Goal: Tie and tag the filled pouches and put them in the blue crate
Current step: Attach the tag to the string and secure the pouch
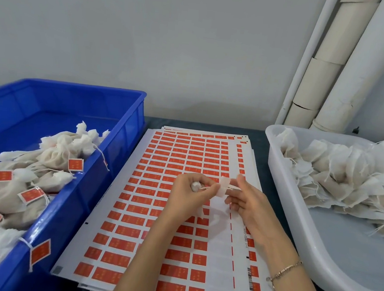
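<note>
A small pouch is being held between both hands above the middle of the label sheets. The left hand is being kept curled around the bunched end of it, seemingly so that the filling is being kept in while the neck is closed. The right hand is being used as a pincer: its thumb and forefinger appear to be nipping the drawstring, which is being stretched taut between the hands. The other fingers are being left loose, and exactly how the cord is being gripped cannot be told. The work is being done directly over the sheets of red labels, presumably so that a tag is being kept within reach once the knot is made. To the left, the blue crate is being filled with finished pouches, each bearing a red tag. To the right, the untied pouches are being stored in a white tub. This arrangement suggests that pouches are being passed from right to left.
</note>
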Available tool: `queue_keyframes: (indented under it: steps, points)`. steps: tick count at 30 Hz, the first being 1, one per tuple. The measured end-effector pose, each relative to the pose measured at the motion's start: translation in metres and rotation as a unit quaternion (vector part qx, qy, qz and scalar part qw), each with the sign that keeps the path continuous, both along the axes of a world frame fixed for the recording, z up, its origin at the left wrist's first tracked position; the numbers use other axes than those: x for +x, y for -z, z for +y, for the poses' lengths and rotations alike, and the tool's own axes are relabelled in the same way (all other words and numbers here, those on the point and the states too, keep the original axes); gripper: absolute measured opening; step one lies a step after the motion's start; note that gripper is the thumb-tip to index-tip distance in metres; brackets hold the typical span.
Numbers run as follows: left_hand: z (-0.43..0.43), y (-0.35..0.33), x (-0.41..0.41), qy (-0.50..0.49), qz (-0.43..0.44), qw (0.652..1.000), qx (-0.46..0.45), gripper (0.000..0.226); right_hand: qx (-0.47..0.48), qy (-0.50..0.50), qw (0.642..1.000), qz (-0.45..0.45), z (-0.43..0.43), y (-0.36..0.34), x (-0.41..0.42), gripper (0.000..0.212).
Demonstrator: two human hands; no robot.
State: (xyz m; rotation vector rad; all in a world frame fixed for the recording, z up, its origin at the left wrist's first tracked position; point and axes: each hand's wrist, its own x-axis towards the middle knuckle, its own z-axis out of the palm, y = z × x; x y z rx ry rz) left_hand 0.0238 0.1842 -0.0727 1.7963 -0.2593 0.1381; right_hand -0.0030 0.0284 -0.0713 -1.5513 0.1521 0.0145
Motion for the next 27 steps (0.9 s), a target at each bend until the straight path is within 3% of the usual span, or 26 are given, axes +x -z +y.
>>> queue_keyframes:
  steps: [7, 17, 27]
  points:
    - [-0.002, 0.001, 0.002, -0.039, 0.007, 0.999, 0.02, 0.017, -0.022, 0.07, 0.997, -0.023, 0.004, 0.001, -0.002, 0.035]
    - [0.0, 0.0, 0.002, -0.027, 0.021, 0.999, 0.031, 0.015, -0.099, 0.083, 0.991, -0.045, 0.004, 0.008, -0.001, 0.009]
    - [0.002, -0.003, 0.002, 0.007, 0.078, 0.997, -0.01, 0.015, -0.117, 0.126, 0.981, -0.093, 0.003, 0.014, 0.005, 0.008]
